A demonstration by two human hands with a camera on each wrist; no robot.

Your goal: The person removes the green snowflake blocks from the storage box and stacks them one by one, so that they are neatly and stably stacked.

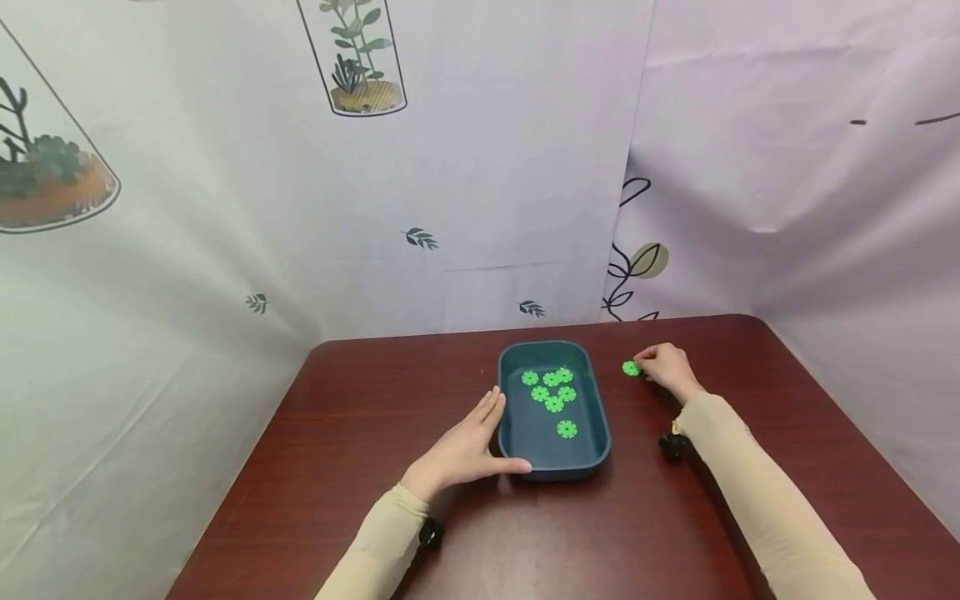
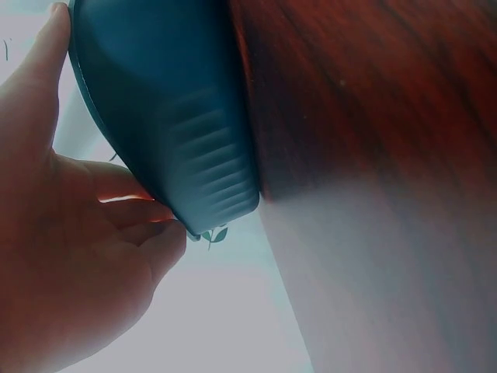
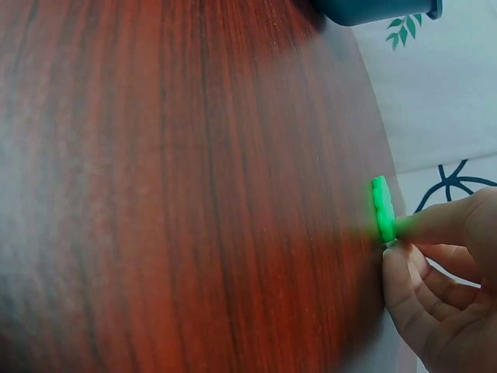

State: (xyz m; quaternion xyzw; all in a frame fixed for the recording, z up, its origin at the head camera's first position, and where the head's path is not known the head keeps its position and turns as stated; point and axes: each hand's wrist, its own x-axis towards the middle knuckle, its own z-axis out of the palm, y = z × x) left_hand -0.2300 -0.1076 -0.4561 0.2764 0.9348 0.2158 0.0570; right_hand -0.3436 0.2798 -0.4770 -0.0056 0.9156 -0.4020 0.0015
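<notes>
A dark teal tray (image 1: 525,442) lies on the table with several green notched discs (image 1: 567,429) scattered on its floor. My left hand (image 1: 465,446) rests against the tray's near left corner, fingers straight along the left side and thumb on the front rim. The left wrist view shows the thumb and fingertips touching the rim of the tray (image 2: 171,116) from outside. To the right of the tray, my right hand (image 1: 667,368) pinches one green disc (image 1: 630,368) by its edge. Seen from the right wrist, that disc (image 3: 383,208) stands at thumb and fingertips, close over the tabletop.
The dark red wooden table (image 1: 375,417) ends at the back against a pale printed cloth (image 1: 465,167), which also hangs at both sides. A black wrist device (image 1: 672,446) sits under the right sleeve (image 1: 765,492), another one under the left.
</notes>
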